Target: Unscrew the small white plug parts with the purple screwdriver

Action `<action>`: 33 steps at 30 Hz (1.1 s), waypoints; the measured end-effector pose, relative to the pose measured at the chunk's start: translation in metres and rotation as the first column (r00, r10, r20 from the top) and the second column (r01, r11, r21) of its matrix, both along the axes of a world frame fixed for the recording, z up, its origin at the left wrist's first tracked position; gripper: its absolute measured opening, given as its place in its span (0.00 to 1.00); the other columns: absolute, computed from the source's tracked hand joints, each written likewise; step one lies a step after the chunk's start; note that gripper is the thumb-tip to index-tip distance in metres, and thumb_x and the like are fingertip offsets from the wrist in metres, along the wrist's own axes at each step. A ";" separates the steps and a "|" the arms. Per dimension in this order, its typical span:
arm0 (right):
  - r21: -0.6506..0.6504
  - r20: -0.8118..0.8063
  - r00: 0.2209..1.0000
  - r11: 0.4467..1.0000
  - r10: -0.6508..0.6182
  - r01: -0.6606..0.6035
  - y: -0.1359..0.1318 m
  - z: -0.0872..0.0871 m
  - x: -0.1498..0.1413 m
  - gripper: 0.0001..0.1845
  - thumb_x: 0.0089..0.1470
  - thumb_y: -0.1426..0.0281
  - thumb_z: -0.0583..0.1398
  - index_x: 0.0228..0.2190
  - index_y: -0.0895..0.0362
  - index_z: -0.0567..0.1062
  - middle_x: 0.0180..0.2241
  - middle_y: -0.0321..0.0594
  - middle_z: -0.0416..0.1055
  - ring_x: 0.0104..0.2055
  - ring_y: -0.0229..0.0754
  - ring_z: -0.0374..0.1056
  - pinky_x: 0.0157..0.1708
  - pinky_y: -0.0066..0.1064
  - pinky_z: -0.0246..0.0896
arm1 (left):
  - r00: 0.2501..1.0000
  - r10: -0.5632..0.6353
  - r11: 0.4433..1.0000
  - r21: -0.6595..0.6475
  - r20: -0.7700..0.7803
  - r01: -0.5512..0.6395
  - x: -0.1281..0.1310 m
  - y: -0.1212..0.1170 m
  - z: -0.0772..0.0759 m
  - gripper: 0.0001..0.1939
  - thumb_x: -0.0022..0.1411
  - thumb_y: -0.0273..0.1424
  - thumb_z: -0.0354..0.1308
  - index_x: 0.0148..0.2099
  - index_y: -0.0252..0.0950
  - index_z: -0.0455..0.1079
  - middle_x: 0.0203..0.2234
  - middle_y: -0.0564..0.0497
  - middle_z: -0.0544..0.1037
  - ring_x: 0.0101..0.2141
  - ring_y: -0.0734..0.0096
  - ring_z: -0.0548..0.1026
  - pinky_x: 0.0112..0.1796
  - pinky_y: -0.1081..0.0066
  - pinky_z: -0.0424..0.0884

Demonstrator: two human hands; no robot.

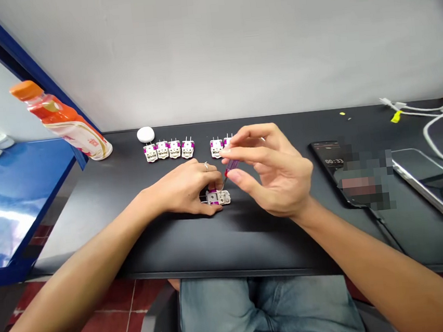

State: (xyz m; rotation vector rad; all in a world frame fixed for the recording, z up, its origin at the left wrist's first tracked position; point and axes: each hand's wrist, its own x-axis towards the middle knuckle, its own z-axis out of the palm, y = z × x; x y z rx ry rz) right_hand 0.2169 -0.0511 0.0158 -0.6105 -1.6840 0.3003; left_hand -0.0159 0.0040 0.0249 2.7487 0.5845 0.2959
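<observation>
Under my left hand [190,188], a small white-and-purple plug module [219,197] lies on the black desk, its metal pins pointing left. The thumb and fingers of that hand pinch it from both sides. My right hand [272,169] is raised to the right of the module, fingertips closed on a small screwdriver [231,166] with a purple see-through handle. Its thin shaft slants down to the module's upper right part; whether the tip sits in a screw I cannot tell. Behind my hands stands a row of similar modules [162,150], with another module [216,148] partly beside my right fingertips.
A round white case [145,134] sits behind the row. An orange drink bottle [72,123] stands at the back left by a blue frame. On the right lie a phone [328,161] with a cable, a clear-cased device [438,181] and white cables [432,114].
</observation>
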 end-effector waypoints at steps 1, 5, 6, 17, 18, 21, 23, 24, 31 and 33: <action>0.034 0.009 1.000 0.999 -0.030 0.029 0.001 0.000 0.000 0.20 0.65 0.74 0.74 0.55 0.43 0.92 0.51 0.42 0.86 0.48 0.48 0.86 0.47 0.43 0.90 | 1.000 0.001 1.000 0.009 0.002 -0.001 0.000 0.000 0.000 0.13 0.64 0.36 0.77 0.46 0.38 0.80 0.40 0.48 0.86 0.39 0.59 0.82 0.45 0.63 0.73; -0.016 -0.006 1.000 1.000 0.022 -0.022 0.001 -0.003 -0.001 0.24 0.69 0.76 0.70 0.62 0.46 0.88 0.47 0.41 0.89 0.45 0.45 0.87 0.47 0.40 0.91 | 1.000 0.001 1.000 0.019 -0.009 -0.001 0.000 0.000 0.000 0.13 0.63 0.36 0.76 0.45 0.37 0.80 0.39 0.48 0.85 0.38 0.58 0.82 0.44 0.62 0.72; -0.052 -0.019 0.998 0.997 0.063 -0.064 0.001 -0.003 -0.002 0.24 0.71 0.76 0.68 0.63 0.47 0.88 0.49 0.42 0.90 0.46 0.46 0.88 0.48 0.41 0.91 | 1.000 -0.002 1.000 0.011 -0.010 0.002 0.000 0.000 0.001 0.13 0.63 0.36 0.76 0.45 0.37 0.79 0.39 0.48 0.85 0.38 0.58 0.82 0.44 0.62 0.72; -0.060 0.004 0.994 0.992 0.111 -0.111 0.001 -0.003 0.001 0.29 0.71 0.78 0.66 0.66 0.43 0.86 0.56 0.42 0.90 0.53 0.49 0.89 0.52 0.45 0.91 | 1.000 -0.006 1.000 -0.007 0.000 0.006 0.000 0.000 0.001 0.12 0.63 0.35 0.76 0.45 0.38 0.80 0.40 0.47 0.85 0.38 0.58 0.82 0.44 0.63 0.73; -0.054 0.008 0.993 0.991 0.122 -0.121 0.002 -0.003 0.001 0.28 0.70 0.77 0.67 0.65 0.43 0.87 0.58 0.43 0.90 0.55 0.50 0.88 0.54 0.46 0.91 | 1.000 -0.010 1.000 -0.014 0.006 0.010 0.000 0.000 0.001 0.12 0.64 0.35 0.76 0.45 0.38 0.80 0.40 0.47 0.86 0.39 0.58 0.82 0.44 0.63 0.73; 0.048 0.014 0.999 0.997 0.053 -0.053 0.004 -0.001 0.000 0.25 0.64 0.76 0.74 0.58 0.41 0.91 0.54 0.41 0.89 0.50 0.48 0.87 0.50 0.43 0.90 | 1.000 -0.016 1.000 0.000 0.018 0.016 0.000 0.001 0.000 0.12 0.65 0.35 0.76 0.46 0.38 0.80 0.40 0.47 0.86 0.41 0.57 0.83 0.46 0.62 0.74; 0.081 0.000 1.000 0.997 0.004 -0.004 0.004 -0.001 -0.001 0.27 0.63 0.77 0.76 0.58 0.40 0.91 0.48 0.38 0.89 0.44 0.44 0.86 0.46 0.40 0.89 | 1.000 -0.010 1.000 0.017 0.005 0.010 0.000 0.000 0.000 0.12 0.65 0.36 0.76 0.46 0.38 0.80 0.40 0.48 0.85 0.40 0.57 0.83 0.46 0.62 0.74; 0.064 -0.017 1.000 0.998 0.006 -0.004 0.003 -0.002 -0.001 0.27 0.64 0.78 0.75 0.59 0.41 0.90 0.46 0.38 0.89 0.43 0.44 0.87 0.46 0.39 0.89 | 1.000 -0.007 1.000 0.018 -0.003 0.008 0.000 0.000 0.000 0.13 0.64 0.36 0.76 0.46 0.38 0.80 0.39 0.48 0.85 0.40 0.58 0.82 0.46 0.63 0.73; -0.066 -0.058 0.992 0.991 0.116 -0.120 -0.001 -0.002 -0.002 0.19 0.71 0.75 0.69 0.58 0.46 0.89 0.54 0.43 0.90 0.52 0.48 0.89 0.54 0.43 0.90 | 1.000 -0.013 1.000 -0.016 0.020 0.014 0.000 0.001 0.001 0.12 0.63 0.34 0.76 0.45 0.38 0.79 0.39 0.47 0.85 0.39 0.58 0.82 0.44 0.63 0.73; 0.039 -0.020 0.999 0.998 0.043 -0.042 0.001 0.000 0.000 0.19 0.65 0.75 0.74 0.53 0.43 0.91 0.51 0.40 0.90 0.50 0.48 0.88 0.51 0.43 0.90 | 1.000 -0.016 1.000 0.003 0.022 0.016 0.000 0.002 -0.001 0.11 0.64 0.34 0.75 0.45 0.38 0.80 0.39 0.47 0.85 0.39 0.57 0.82 0.44 0.62 0.74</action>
